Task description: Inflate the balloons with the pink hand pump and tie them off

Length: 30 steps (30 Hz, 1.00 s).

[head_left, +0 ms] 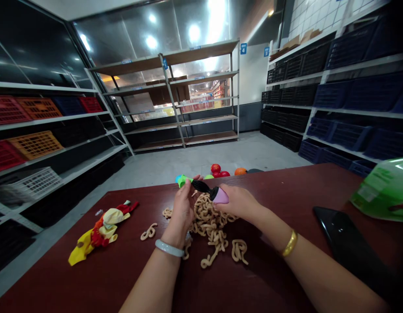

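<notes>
My left hand [185, 202] pinches a limp bright green balloon [185, 179] between thumb and fingers. In my right hand [238, 201] is a purple tool [221, 196] with a black collar and a long black front part, which reaches to the balloon. Whether its tip is inside the balloon's neck I cannot make out. Below both hands lies a heap of tan, twisted, cord-like pieces [209, 221]. A few loose ones lie around it, such as a curled piece [148, 232] to the left.
Several limp yellow, red and cream balloons [100, 230] lie on the left of the dark red table [129, 278]. A black phone [341, 232] and a green bag [384, 191] are at the right. Coloured round things [216, 168] show beyond the far edge. Shelves with crates surround the room.
</notes>
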{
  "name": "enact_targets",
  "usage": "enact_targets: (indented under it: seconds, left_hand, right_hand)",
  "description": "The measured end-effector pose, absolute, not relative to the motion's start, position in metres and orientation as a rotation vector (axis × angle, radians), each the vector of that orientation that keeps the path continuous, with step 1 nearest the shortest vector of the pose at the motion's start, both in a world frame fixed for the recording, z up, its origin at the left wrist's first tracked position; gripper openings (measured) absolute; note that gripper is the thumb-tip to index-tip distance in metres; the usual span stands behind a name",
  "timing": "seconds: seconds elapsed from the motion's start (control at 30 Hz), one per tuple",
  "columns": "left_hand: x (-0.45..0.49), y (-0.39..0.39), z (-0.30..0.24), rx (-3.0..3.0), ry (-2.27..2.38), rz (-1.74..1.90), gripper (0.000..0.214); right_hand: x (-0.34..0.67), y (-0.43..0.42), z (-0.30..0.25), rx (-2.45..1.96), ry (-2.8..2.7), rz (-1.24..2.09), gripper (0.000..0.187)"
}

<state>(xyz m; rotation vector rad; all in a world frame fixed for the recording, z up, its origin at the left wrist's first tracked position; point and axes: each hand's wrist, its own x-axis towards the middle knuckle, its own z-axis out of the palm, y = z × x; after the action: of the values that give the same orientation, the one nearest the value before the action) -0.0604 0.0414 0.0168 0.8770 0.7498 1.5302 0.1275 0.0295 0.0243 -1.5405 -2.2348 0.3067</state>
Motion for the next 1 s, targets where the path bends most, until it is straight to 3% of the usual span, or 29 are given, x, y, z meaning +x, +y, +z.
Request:
enact_targets:
  seconds: [0.53, 1.0]
  left_hand:
    - [-0.064, 0.045, 0.016, 0.691, 0.585, 1.7, 0.032]
    - [-0.061, 0.039, 0.021, 0.697, 0.602, 1.715, 0.053]
  right_hand:
    - [0.125, 0.027, 0.023, -1.529, -2.254, 0.273, 0.04]
    - [0.124, 0.026, 0.025, -1.544, -2.277, 0.319, 0.04]
